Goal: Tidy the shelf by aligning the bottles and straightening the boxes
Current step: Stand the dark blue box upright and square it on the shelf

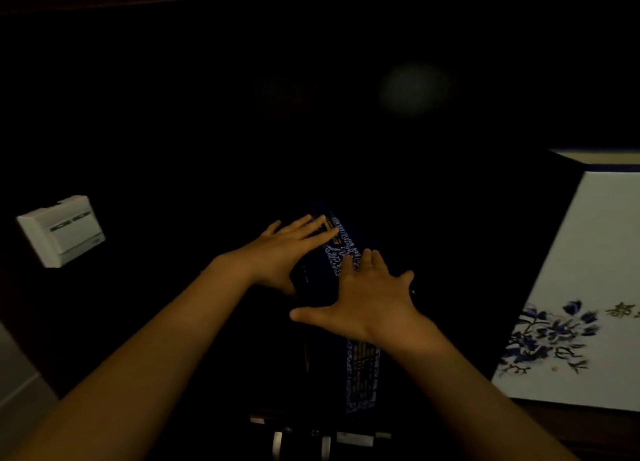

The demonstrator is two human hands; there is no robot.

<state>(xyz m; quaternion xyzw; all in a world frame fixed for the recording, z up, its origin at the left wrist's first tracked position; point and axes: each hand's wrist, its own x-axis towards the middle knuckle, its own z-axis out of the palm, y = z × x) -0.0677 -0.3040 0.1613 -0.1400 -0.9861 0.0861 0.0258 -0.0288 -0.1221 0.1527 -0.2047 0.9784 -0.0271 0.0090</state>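
Head view, lighting: honestly super dim, most of the frame is black, so you only get a few things clearly.

Head view, dark box point(341, 252): sits dead centre of the frame, a dark box with a blue-and-white patterned strip running from the middle down toward the bottom edge. It looks tilted a bit, top end leaning left.

Head view, your left hand point(282, 252): flat and spread, fingers point(311, 226) straight and laid on the upper left end of the box. Not gripping anything, just resting on it.

Head view, your right hand point(367, 298): also flat and splayed, thumb out to the left, palm on the box just below and right of the other hand. No grip here either.

Head view, white box point(581, 287): big one at the right edge, blue flower print low on its face, well apart from your hands.

Head view, wall switch point(60, 230): white, mid-left of the frame.
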